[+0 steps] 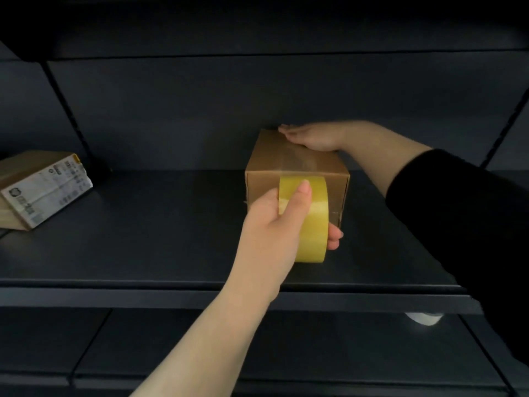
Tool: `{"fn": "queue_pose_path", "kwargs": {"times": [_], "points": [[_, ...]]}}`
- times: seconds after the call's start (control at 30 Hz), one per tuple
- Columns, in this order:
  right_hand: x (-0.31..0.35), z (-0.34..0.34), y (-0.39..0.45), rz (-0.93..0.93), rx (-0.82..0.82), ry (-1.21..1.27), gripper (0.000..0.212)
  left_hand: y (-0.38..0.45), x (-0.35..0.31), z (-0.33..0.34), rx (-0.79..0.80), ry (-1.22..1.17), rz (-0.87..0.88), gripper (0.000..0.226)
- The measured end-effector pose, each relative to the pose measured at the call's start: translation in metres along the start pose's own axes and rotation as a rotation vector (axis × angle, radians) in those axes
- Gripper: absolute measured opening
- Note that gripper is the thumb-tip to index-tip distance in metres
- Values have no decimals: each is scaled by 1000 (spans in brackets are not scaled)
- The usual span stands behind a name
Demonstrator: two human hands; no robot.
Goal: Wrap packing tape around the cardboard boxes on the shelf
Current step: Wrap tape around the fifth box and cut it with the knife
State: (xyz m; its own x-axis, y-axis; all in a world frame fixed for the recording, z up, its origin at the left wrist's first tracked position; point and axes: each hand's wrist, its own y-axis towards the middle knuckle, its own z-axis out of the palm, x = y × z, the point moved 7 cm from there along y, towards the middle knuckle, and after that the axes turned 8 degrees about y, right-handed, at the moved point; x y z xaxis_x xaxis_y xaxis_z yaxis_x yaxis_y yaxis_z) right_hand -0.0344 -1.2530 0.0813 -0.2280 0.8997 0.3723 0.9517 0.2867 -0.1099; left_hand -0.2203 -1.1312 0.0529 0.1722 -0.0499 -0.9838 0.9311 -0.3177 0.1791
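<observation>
A small brown cardboard box (269,164) stands on the dark shelf (143,239), a bit right of centre. A strip of clear tape runs from its far top edge forward over the top. My right hand (309,136) lies flat on the box's far top edge, fingers together, pressing down. A yellow roll of packing tape (312,222) is held against the box's front face by my left hand (272,222), thumb across the outer band and fingers through the core. The lower front of the box is hidden behind the roll.
A second cardboard box (37,187) with a white printed label lies tilted at the shelf's left end. Another shelf hangs overhead. Below the front lip (114,296) is a lower shelf, where a white object (423,318) peeks out at the right.
</observation>
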Motion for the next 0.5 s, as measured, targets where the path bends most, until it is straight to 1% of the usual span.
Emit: {"fn": "queue_pose_path", "kwargs": {"times": [0.1,0.23,0.3,0.37,0.43,0.5], "points": [[-4,-6,13,86,-51,-5,55,-1,0,0,-9,17,1,29],[-8,-7,24,151,-77,80,57,-3,-2,-4,-23,36,16,30],[-9,-6,27,160,-85,86,57,-3,-2,-5,-24,26,14,30],[-7,-8,24,135,-137,68,53,-4,-1,-5,-21,19,6,29],[0,-21,13,25,-305,114,45,-6,0,-4,-13,18,-7,28],[9,-39,-18,-153,-550,259,39,-8,1,-6,-3,16,-20,28]]}}
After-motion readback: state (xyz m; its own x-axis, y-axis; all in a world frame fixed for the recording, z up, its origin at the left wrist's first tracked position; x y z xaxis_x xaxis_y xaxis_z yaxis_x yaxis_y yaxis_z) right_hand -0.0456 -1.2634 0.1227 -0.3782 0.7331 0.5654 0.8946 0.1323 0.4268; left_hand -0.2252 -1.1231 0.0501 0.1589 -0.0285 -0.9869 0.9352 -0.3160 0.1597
